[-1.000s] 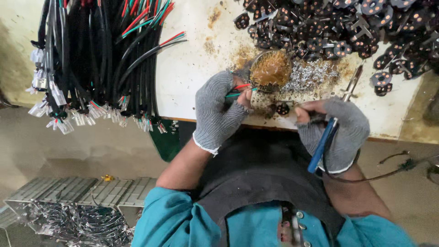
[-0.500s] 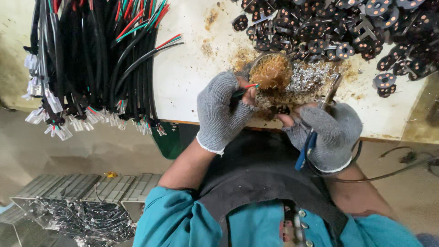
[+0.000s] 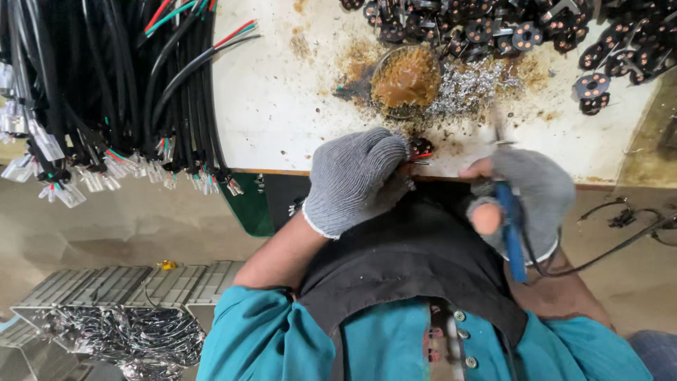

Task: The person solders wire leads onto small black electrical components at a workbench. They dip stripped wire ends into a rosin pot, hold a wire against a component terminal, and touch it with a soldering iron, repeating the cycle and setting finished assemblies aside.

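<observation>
From the head camera, looking down, the left hand (image 3: 356, 180) in its grey knit glove was curled shut around a small black round part (image 3: 422, 147), which showed just past its fingertips at the near edge of the white table (image 3: 282, 99). Thin red and bare wire ends (image 3: 422, 159) stuck out beside that part, on the side toward the right hand. The right hand (image 3: 525, 197), also gloved but with bare fingertips, was closed around the blue handle of a soldering iron (image 3: 511, 226); the handle ran back toward the person's body, and a dark cord trailed off to the right. The iron's metal tip pointed away from the hand toward the table, blurred, so whether it touched the part could not be told.

Just beyond the left hand sat a round dish of brown paste (image 3: 407, 79), with a heap of silvery scraps (image 3: 472, 81) beside it. Farther out from both hands lay a pile of black round parts (image 3: 493, 28). Well off to the left of the left hand, a bundle of black cables (image 3: 106, 85) hung over the table edge, their clear connectors dangling.
</observation>
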Tool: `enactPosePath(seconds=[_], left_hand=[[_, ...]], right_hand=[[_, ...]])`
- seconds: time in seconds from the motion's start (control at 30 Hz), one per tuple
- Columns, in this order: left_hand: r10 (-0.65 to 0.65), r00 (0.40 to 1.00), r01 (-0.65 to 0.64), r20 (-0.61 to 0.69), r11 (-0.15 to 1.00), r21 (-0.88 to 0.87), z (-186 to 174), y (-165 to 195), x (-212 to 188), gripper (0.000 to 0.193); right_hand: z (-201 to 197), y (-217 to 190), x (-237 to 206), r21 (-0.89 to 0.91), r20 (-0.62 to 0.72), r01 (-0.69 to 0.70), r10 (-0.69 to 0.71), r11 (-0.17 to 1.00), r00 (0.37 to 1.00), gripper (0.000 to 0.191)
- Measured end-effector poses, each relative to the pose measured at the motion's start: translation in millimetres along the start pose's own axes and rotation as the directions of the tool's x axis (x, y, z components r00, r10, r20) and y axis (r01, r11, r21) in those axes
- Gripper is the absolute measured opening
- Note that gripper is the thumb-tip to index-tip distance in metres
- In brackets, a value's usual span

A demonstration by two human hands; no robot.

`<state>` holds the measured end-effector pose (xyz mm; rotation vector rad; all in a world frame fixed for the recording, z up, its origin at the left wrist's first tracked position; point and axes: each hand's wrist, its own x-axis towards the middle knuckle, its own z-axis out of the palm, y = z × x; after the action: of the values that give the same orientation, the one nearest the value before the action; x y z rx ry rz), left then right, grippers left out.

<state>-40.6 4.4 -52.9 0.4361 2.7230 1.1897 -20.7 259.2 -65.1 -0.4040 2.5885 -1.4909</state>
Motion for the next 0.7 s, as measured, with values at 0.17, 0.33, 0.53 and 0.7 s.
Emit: enactPosePath(seconds=[0.17,0.33,0.53,0.7], left_hand=[[-0.025,1.000,0.025,0.011,0.999,0.041,6.8,-0.5,5.2,0.024],[-0.011,0.999,0.014,-0.038,0.998,0.063,14.1,-2.1,6.0,0.021],[0.014,0.999,-0.010,-0.053,0.997,0.082,15.7,-4.6,4.8,0.022],[-0.017,0.998,0.022,-0.068,0.996,0.082,15.9,-2.1,6.4,0.017]], right_hand=[[-2.1,29.5,-9.9,-0.314,0.081,0.206,-0.190,0.927,0.979,0.050],[-1.3,38.1,-6.3,-0.167,0.082,0.266,-0.255,0.950,0.963,0.046],[-8.0,28.6,6.9,-0.184,0.263,0.363,-0.310,0.913,0.914,0.035],[-6.2,23.2,8.4,-0.265,0.307,0.349,-0.264,0.899,0.914,0.030]])
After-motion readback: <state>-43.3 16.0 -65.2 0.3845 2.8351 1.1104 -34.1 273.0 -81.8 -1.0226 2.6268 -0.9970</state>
